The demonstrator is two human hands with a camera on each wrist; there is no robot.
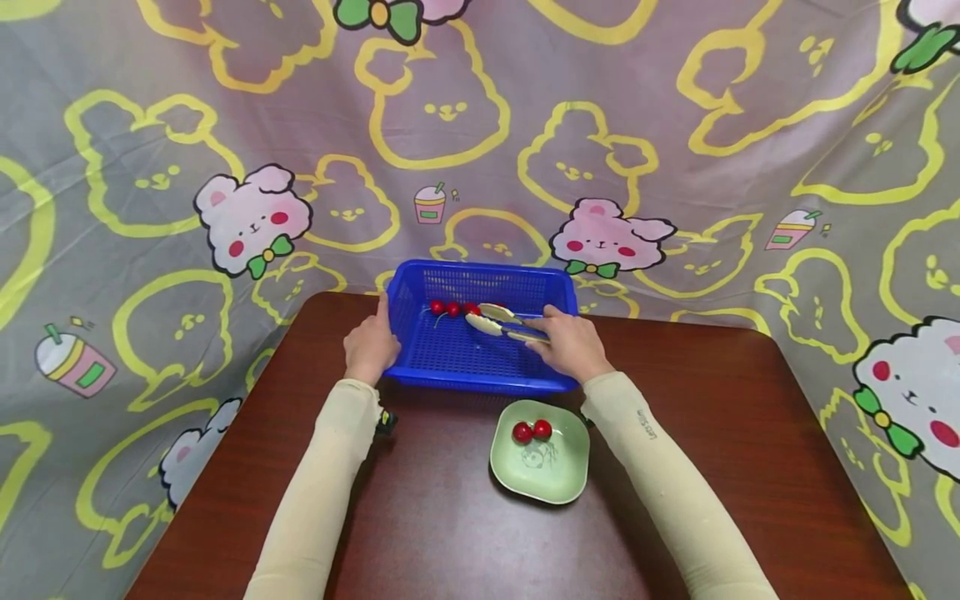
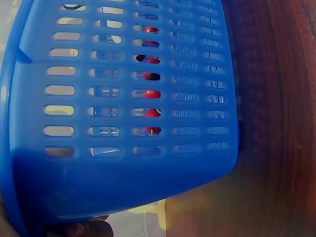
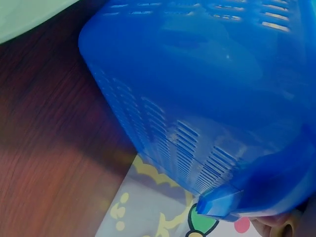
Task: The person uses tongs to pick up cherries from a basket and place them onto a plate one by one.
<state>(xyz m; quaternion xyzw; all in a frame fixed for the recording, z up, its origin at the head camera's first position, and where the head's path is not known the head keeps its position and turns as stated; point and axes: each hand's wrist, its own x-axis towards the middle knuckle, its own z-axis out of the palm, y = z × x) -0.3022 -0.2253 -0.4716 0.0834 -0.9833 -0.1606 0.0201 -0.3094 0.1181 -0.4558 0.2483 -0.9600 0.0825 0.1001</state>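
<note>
A blue slotted basket (image 1: 480, 379) stands on the table, its left rim gripped by my left hand (image 1: 371, 343). Fingertips (image 2: 91, 228) of that hand show at the basket's outer side in the left wrist view. Over the basket, my right hand (image 1: 573, 343) holds a pair of tongs (image 1: 519, 333) with pale scalloped ends. Those ends point left, close to the rightmost of several red cherries (image 1: 453, 308) lying in a row inside the basket. Green stems trail from the left ones. In the right wrist view, the basket wall (image 3: 207, 89) hides the tongs.
In front of the basket sits a light green square dish (image 1: 540, 483) with two red cherries (image 1: 522, 432) in it. The brown wooden table (image 1: 435, 517) ends at a patterned cloth (image 1: 465, 183) hanging behind and along the sides.
</note>
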